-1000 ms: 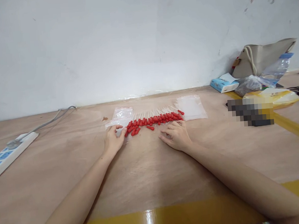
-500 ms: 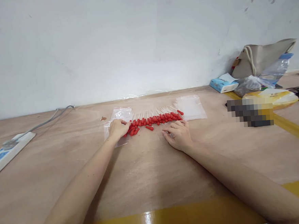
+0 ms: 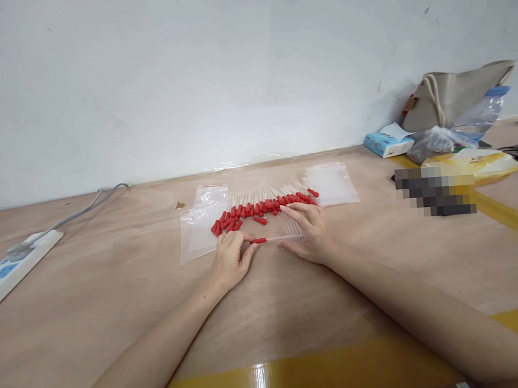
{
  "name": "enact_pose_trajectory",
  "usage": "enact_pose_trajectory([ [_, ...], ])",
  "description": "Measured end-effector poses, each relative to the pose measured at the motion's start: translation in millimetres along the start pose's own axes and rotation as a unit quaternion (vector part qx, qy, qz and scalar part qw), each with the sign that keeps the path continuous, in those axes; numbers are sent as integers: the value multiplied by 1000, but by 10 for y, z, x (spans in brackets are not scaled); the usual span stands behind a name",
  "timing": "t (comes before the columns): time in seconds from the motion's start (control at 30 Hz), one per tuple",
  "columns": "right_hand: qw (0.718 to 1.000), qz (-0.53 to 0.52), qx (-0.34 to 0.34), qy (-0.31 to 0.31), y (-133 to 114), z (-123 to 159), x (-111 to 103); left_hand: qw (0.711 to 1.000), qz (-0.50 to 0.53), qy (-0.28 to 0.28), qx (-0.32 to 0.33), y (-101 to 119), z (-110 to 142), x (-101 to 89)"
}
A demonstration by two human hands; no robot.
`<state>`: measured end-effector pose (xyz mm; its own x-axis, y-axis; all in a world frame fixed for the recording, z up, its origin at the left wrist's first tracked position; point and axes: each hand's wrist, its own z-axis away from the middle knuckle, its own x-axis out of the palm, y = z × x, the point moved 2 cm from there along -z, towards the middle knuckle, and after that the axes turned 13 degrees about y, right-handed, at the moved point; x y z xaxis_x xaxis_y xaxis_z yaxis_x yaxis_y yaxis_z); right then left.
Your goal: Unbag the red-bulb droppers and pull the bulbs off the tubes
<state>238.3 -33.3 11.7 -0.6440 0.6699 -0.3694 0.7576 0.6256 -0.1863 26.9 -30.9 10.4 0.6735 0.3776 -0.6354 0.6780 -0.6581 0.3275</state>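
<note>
My left hand [image 3: 233, 256] pinches a dropper by its red rubber bulb [image 3: 257, 241], between thumb and fingers. The dropper's clear tube [image 3: 280, 238] points right, toward my right hand. With thumb and fingers apart, my right hand [image 3: 310, 232] rests at several loose clear tubes [image 3: 293, 222], partly hiding them. Behind both hands lies a row of droppers [image 3: 266, 206], red bulbs toward me and pale tubes toward the wall. One red bulb [image 3: 259, 220] lies apart in front of the row.
Clear zip bags [image 3: 200, 236] lie at the left of the row, another bag [image 3: 336, 185] at its right. A power strip [image 3: 15, 264] with a grey cable is at far left. A tissue pack [image 3: 388, 142], cloth bag [image 3: 460, 97] and yellow plastic bag [image 3: 497, 168] stand at the right.
My left hand has moved from the row's left end toward me and right, bringing a red bulb with it. My right hand's fingers have spread apart.
</note>
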Motion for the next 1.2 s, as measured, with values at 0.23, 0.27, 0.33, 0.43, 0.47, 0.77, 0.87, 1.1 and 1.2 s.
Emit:
enact_pose_trajectory([
  [0.23,997,-13,-60,-40,-32,23,-60,1000,8,-11,14,-10,4,3],
  [0.27,997,0,-66,-36,-41,21,-53,1000,11,-9,19,5,7,-6],
  [0.33,996,18,-74,-41,-59,16,-26,999,17,-3,28,36,11,-21],
  [0.43,994,15,-87,-69,-82,18,16,999,17,4,39,70,6,-31],
  [0.47,993,10,-90,-74,-87,22,23,999,14,4,43,75,2,-27],
  [0.77,988,-18,-119,-99,-101,91,24,995,8,-38,93,53,28,49],
  [0.87,987,-19,-122,-98,-97,101,18,994,-3,-54,95,53,39,40],
  [1.1,988,-32,-119,-90,-109,119,11,993,0,-79,85,94,16,26],
  [1.2,989,-43,-113,-82,-95,126,2,994,4,-75,79,79,10,21],
])
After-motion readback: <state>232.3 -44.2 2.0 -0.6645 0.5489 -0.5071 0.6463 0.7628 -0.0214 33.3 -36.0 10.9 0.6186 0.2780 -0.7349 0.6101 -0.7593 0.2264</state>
